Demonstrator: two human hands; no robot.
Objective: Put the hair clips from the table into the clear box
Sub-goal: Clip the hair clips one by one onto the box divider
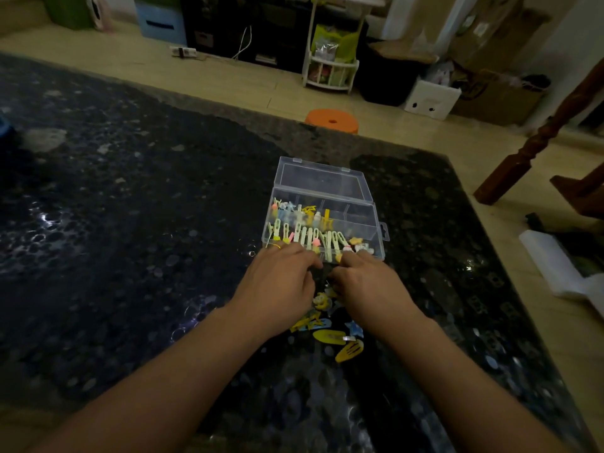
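Hair clips (328,335), likely light, stiff and slick, lie loose just before the clear box (323,223); pinch each flat body, though both hands' curled fingers hide any hold.

Orange stool (331,120) beyond the dark table (130,207), white rack (330,73), cardboard boxes (496,93).

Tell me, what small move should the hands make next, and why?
Probably pick one clip from the loose clips lying on the dark table between the left hand and right hand; the open clear box just beyond still has room on its right side.
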